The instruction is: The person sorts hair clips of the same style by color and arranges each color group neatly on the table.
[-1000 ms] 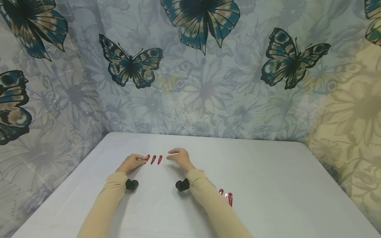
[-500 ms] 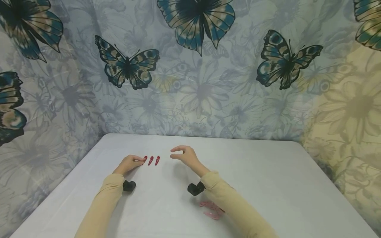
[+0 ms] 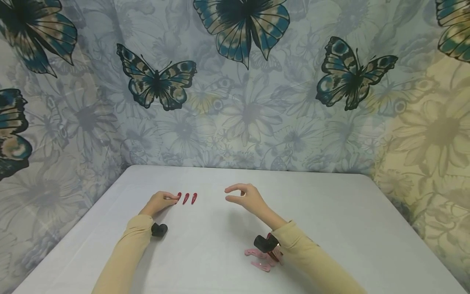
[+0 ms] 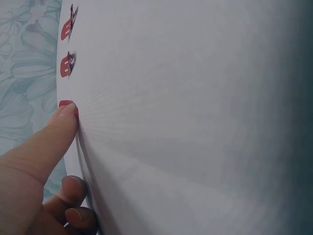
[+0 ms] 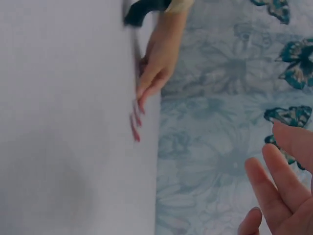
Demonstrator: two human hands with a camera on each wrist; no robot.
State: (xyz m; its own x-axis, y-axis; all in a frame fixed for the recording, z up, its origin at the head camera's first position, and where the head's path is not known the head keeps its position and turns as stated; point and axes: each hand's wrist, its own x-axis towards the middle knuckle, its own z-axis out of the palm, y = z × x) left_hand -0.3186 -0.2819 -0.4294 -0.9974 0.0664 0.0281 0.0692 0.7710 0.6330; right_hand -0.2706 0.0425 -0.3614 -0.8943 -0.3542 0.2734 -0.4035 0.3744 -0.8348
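Red clips [image 3: 186, 199] aligned; wrist camera [image 3: 265, 243] partly hides pink clips [image 3: 261, 267].

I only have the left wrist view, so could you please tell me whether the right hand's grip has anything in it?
Observer: The head view shows the right hand's grip empty.
Operator: Thank you. Besides the red clips I can see, are there clips of another colour?
Observer: Yes, pink clips lie in a loose cluster beside the right sleeve.
Operator: Does any red show among those?
Observer: Yes, what looks like a red clip, partly hidden behind the black camera.
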